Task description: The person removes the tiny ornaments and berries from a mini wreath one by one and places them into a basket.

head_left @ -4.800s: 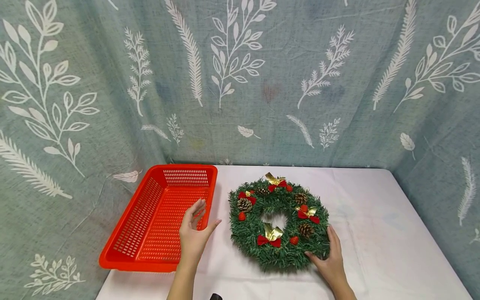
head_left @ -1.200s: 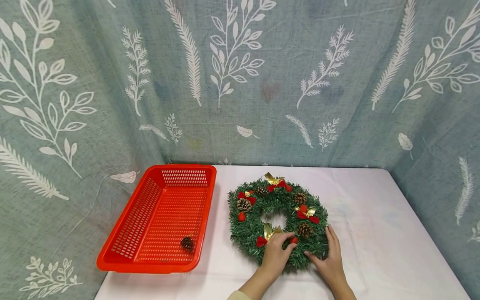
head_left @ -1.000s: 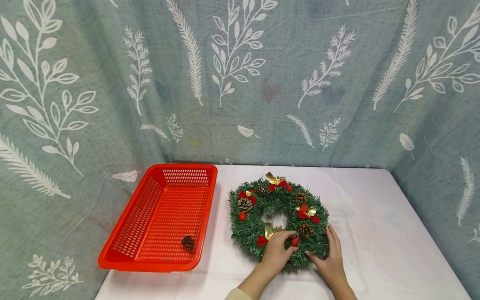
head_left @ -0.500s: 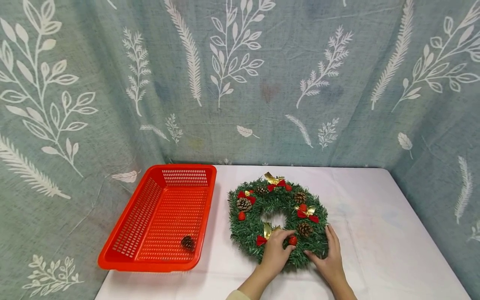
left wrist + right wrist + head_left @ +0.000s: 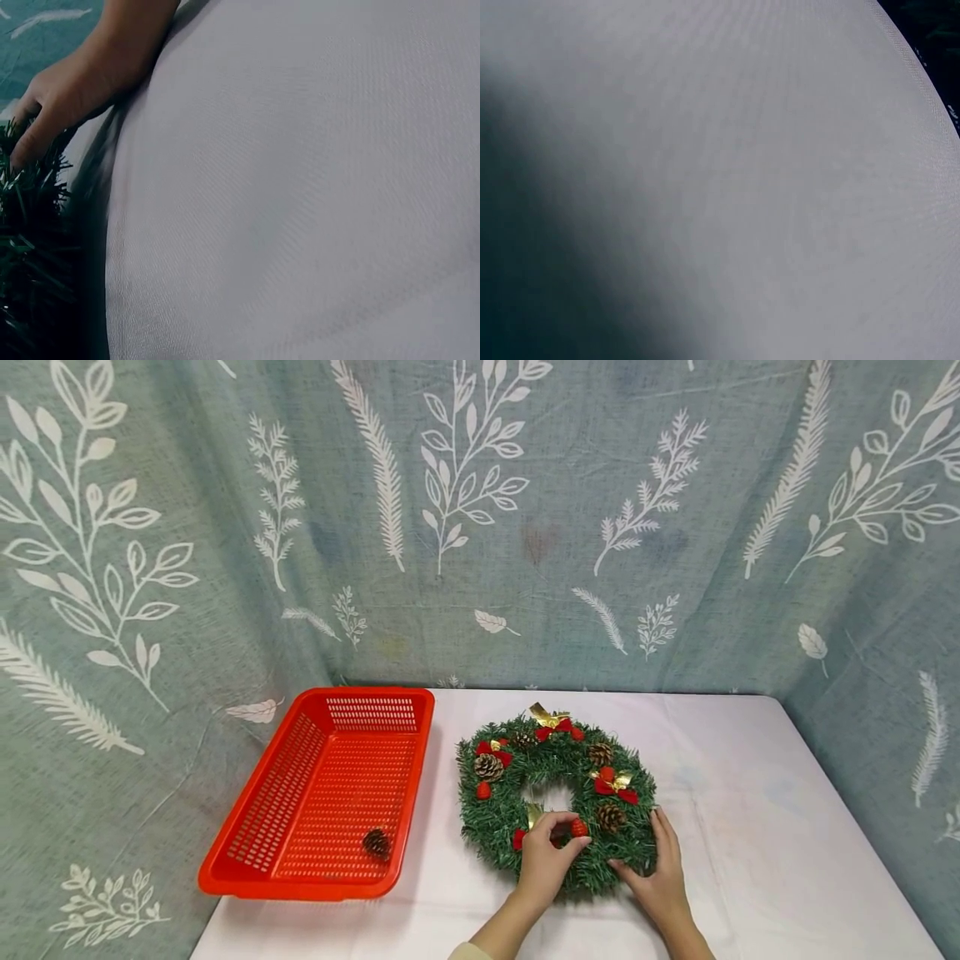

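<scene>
The green wreath point(image 5: 557, 802) lies flat on the desk point(image 5: 750, 827). The left hand point(image 5: 545, 858) reaches over its near rim, fingers point(image 5: 558, 820) pinching a red berry point(image 5: 578, 827). Just right of them, the right hand point(image 5: 658, 878) rests flat-fingered on the wreath's edge. Well left, an orange basket point(image 5: 247, 877) holds one pinecone point(image 5: 376, 842).

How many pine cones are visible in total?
5: one in the red basket at, and four on the wreath at. The hands may hide others.
</scene>
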Motion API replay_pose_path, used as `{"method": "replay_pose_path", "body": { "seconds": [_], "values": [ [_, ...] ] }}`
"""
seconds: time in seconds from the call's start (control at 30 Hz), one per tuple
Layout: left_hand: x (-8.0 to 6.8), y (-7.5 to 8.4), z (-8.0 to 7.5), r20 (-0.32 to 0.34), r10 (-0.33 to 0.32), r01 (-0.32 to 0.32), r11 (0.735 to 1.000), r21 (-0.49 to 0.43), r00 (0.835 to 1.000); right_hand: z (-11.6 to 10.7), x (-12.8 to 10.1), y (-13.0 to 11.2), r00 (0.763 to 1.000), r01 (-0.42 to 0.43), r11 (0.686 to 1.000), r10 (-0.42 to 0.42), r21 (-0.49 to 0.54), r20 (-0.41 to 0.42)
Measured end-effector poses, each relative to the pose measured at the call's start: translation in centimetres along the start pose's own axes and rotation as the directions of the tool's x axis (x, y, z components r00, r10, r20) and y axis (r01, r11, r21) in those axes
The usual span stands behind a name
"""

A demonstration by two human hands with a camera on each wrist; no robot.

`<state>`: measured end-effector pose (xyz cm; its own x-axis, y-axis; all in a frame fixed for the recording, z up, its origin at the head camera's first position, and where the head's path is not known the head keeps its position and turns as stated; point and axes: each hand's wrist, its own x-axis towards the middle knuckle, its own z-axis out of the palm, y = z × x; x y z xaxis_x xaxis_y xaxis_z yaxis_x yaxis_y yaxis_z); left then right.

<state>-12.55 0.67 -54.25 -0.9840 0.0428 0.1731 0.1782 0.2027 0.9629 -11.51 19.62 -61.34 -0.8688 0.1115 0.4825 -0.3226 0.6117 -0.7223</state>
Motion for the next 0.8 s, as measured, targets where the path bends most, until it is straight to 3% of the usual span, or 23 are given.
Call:
{"method": "replay_pose_path", "body": {
  "seconds": [0.13, 0.23, 0.3, 0.37, 0.43, 0.5, 0.57, 0.63, 0.7, 0.8],
  "values": [
    [-0.2, 0.1, -0.3, 0.029, -0.063, 0.065, 0.995, -0.082, 0.998, 0.0, 0.1, -0.1, 1.000, -0.001, 1.000, 0.001, 0.007, 0.002],
    [-0.3, 0.1, -0.5, 0.048, -0.057, 0.061, 0.992, -0.108, 0.997, 0.0, 0.1, -0.2, 1.000, -0.005, 1.000, 0.005, -0.001, 0.001],
    [-0.4, 0.0, -0.6, 0.054, 0.014, -0.010, 0.997, -0.082, 0.998, 0.0, 0.1, -0.2, 1.000, -0.008, 1.000, 0.008, -0.011, -0.001],
    [-0.4, -0.1, -0.8, 0.059, 0.135, -0.132, 0.990, -0.039, 0.989, -0.1, 0.1, -0.2, 1.000, -0.008, 1.000, 0.008, -0.012, -0.005],
    [-0.4, -0.3, -1.0, 0.063, 0.277, -0.278, 0.960, 0.017, 0.959, -0.1, 0.1, -0.2, 1.000, -0.007, 1.000, 0.007, -0.014, -0.009],
    [-0.3, -0.6, -1.2, 0.068, 0.404, -0.408, 0.910, 0.069, 0.912, -0.1, 0.0, -0.1, 1.000, -0.004, 1.000, 0.004, -0.014, -0.018],
    [-0.3, -0.7, -1.4, 0.068, 0.492, -0.497, 0.862, 0.103, 0.868, 0.0, 0.0, 0.0, 1.000, 0.007, 1.000, -0.007, -0.018, -0.027],
    [-0.2, -0.6, -1.7, 0.066, 0.542, -0.545, 0.831, 0.113, 0.838, 0.1, -0.1, 0.1, 0.999, 0.024, 1.000, -0.025, -0.019, -0.037],
    [-0.2, -0.3, -2.0, 0.061, 0.557, -0.560, 0.822, 0.106, 0.829, 0.2, -0.1, 0.2, 0.998, 0.050, 0.999, -0.051, -0.017, -0.046],
    [-0.3, 0.9, -2.6, 0.055, 0.555, -0.557, 0.826, 0.080, 0.830, 0.3, 0.0, 0.4, 0.995, 0.083, 0.996, -0.084, -0.005, -0.055]
  ]
}}
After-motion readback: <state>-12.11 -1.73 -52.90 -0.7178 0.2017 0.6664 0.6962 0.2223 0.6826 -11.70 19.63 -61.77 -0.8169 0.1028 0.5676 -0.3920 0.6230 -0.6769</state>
